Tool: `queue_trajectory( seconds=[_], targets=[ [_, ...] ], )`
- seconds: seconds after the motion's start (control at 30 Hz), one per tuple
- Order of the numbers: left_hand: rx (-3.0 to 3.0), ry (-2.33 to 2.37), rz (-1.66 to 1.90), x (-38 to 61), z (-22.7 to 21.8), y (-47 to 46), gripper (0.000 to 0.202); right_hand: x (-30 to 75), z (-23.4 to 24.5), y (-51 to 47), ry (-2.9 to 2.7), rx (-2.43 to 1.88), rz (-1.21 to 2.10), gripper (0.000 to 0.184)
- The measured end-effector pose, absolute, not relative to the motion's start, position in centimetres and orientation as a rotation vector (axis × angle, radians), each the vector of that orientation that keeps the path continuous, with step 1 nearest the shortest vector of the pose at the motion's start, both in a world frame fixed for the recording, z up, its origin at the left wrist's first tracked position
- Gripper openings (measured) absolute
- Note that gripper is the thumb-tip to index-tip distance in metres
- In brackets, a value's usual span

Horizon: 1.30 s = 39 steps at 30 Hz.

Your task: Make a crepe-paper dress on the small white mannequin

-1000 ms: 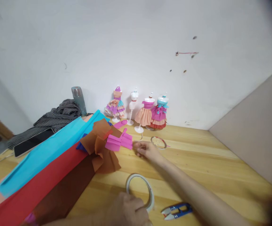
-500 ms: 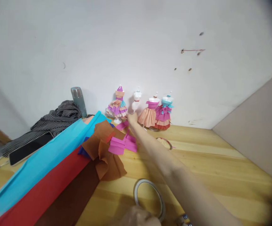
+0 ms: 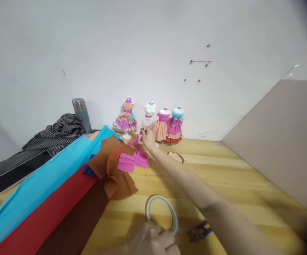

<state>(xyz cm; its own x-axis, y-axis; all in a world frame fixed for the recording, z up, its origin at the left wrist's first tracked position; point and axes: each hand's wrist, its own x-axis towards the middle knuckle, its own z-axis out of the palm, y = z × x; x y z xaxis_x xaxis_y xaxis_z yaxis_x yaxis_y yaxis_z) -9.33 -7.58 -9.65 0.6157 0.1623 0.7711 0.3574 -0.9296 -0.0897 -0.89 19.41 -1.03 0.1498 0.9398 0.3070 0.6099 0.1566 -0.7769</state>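
Note:
My right hand [image 3: 148,137] is stretched far forward and closed round the stand of a bare white mini mannequin [image 3: 149,111] at the back of the wooden table [image 3: 222,177]. Next to it stand three small mannequins in paper dresses: a purple one [image 3: 127,118], a peach one [image 3: 161,126] and a magenta one [image 3: 175,125]. My left hand [image 3: 153,241] rests at the bottom edge, its fingers curled on a white tape ring [image 3: 161,217]. Folded pink paper pieces [image 3: 132,161] lie just left of my right forearm.
Long sheets of cyan [image 3: 49,173], red [image 3: 44,212] and brown crepe paper [image 3: 111,166] cover the table's left. Blue thread snips [image 3: 199,232] lie by the tape. A second tape ring [image 3: 175,156], grey flask [image 3: 81,113], striped cloth [image 3: 57,132] and phone [image 3: 17,170] sit behind.
My right hand left the pink paper pieces, reached to the back row and closed on the white mannequin's stand. The left hand stayed on the tape ring.

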Motion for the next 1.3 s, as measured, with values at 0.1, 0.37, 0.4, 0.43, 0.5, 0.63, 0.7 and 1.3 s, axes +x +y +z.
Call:
queue_trajectory(
  seconds=[0.1,0.37,0.4,0.43,0.5,0.63,0.7,1.3],
  targets=[
    [-2.629,-0.399,-1.27,-9.7,-7.8,-8.1,0.03,1.5,-0.3,14.2,-1.695,-1.484,0.501,0.025],
    [-2.678,-0.318,-1.072,-10.2,-6.3,-8.6,0.026,10.9,-0.5,2.4,-2.093,-1.565,0.371,0.023],
    [-2.673,-0.323,-1.077,-10.1,-6.2,-8.6,0.026,11.5,-0.7,1.5,-2.14,-1.61,0.337,0.023],
    [-2.671,-0.321,-1.081,-10.0,-6.1,-8.7,0.026,12.0,-1.0,0.7,-2.185,-1.658,0.3,0.024],
    [-2.665,-0.315,-1.092,-9.9,-6.1,-8.7,0.026,12.4,-1.4,-0.5,-2.27,-1.749,0.225,0.026],
    [-2.655,-0.313,-1.105,-9.7,-6.4,-8.7,0.028,12.5,-2.0,-2.0,-2.443,-1.861,0.124,0.026],
    [-2.656,-0.312,-1.092,-9.7,-6.5,-8.7,0.029,12.4,-2.2,-2.2,-2.507,-1.898,0.078,0.031],
    [-2.584,-0.297,-1.174,-9.8,-6.4,-9.0,0.036,10.6,-1.8,-2.1,-2.121,-1.619,0.174,0.019]
  ],
)
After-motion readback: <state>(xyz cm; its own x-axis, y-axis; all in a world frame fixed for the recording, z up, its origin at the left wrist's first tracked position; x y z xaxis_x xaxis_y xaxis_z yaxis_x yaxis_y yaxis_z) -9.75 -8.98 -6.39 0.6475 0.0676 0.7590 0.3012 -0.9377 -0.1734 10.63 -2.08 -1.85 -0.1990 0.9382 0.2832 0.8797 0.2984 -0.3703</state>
